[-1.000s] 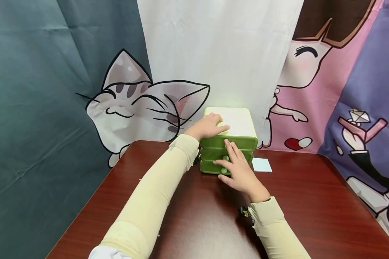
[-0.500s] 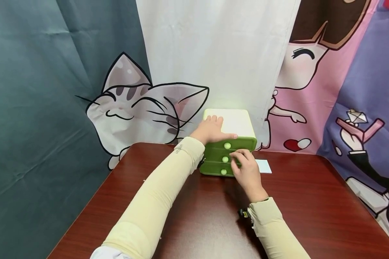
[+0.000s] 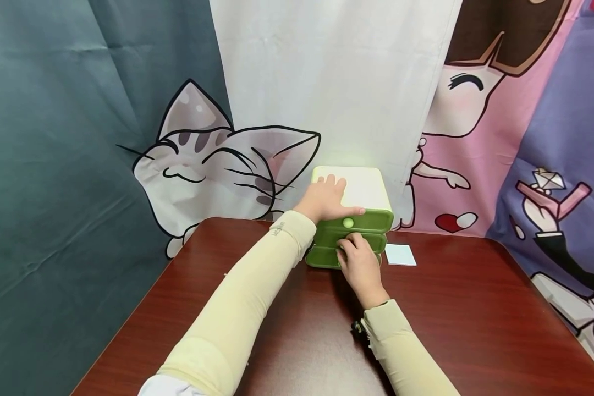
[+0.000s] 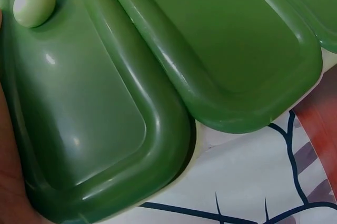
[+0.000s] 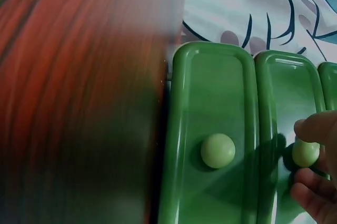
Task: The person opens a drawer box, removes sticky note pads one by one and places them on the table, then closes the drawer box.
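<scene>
Touching the cabinet [image 3: 371, 221], the left hand [image 3: 326, 201] adjoins illegible cuff lettering [image 3: 278, 229].

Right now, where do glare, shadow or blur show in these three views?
Head: pale glare on the near part of the wood-grain table; left wrist: small bright glints on the top drawer front; right wrist: wood-grain table blurred, dark shadows on the middle drawer front beside the right hand.

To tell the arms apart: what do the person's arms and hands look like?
The left hand and right hand are bare. The left sleeve is pale yellow, with a small dark marking by the cuff and white fabric further up. The right sleeve, also pale yellow, has a black item at its cuff.
</scene>
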Tool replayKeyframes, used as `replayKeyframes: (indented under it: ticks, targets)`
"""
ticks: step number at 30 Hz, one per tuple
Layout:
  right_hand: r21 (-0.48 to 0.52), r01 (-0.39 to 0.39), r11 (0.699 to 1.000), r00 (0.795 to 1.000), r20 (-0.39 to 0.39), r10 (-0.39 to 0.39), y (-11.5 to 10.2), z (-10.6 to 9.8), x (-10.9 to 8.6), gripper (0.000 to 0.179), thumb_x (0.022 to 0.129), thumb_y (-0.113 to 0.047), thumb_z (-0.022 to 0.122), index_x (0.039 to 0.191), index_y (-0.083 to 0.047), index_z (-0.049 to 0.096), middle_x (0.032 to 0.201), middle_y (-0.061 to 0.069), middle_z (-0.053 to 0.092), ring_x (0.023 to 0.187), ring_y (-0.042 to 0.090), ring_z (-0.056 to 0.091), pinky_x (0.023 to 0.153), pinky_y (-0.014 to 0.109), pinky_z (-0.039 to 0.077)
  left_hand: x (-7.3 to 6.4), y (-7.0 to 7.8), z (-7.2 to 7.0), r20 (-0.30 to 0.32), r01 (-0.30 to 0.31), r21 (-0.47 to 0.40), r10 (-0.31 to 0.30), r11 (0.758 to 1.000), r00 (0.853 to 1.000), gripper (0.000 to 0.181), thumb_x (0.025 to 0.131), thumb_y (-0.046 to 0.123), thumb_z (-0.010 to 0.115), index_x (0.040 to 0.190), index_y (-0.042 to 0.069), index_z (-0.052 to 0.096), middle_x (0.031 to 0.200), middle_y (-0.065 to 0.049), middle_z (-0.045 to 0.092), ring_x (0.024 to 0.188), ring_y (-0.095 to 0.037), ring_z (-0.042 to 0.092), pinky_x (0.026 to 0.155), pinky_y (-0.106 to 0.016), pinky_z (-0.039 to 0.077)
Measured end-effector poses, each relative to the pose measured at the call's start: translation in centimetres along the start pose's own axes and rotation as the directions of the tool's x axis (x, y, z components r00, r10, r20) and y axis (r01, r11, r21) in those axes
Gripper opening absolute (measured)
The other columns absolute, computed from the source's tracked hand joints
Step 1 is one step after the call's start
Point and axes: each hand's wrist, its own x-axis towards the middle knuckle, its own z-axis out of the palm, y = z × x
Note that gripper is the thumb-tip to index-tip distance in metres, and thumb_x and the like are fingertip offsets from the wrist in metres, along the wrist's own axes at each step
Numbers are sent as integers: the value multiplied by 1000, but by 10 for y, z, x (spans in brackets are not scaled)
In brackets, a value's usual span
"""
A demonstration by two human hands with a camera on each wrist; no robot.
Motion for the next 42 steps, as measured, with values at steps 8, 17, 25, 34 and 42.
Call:
replayKeyframes:
  ticks: [8,17,25,34,42]
  targets:
    - [-34,-42,999,999,-2,42,-6,2,-2,12,85,-2,76,93,-7,69,97,9,56,85,32,59,72,48,53,0,0,3,0,3,15,-3,1000,1000,94,80,91,40,134,15,50,127,-12,53,110,-33,56,83,-42,51]
    - [-54,-5,999,999,-41,2,-9,-3,-5,14,80,1,74,88,-7,66,92,9,54,79,32,58,60,47,52,3,0,4,-6,4,6,-4,1000,1000,94,79,91,41,135,16,49,128,-13,51,113,-36,55,82,-42,52]
    - [-52,20,998,999,-26,-22,-12,-8,-12,9,82,-2,71,90,-6,68,93,10,54,80,32,59,61,47,53,3,-2,5,-13,-4,14,4,1000,1000,93,79,91,40,132,16,50,125,-11,51,108,-32,55,80,-42,52]
    - [-78,45,996,998,-35,-48,-21,-18,-18,10,80,-2,71,87,-8,67,90,9,53,76,32,59,55,46,52,3,-2,4,-3,-10,11,10,1000,1000,91,79,91,40,128,16,50,123,-11,51,105,-32,55,80,-41,52]
    - [-104,44,994,999,-6,-44,-26,-25,-17,19,73,1,74,78,-10,58,84,7,47,69,32,56,50,44,48,2,-1,3,-11,-6,5,6,1000,1000,90,79,91,42,128,15,50,123,-11,51,104,-32,55,78,-41,52]
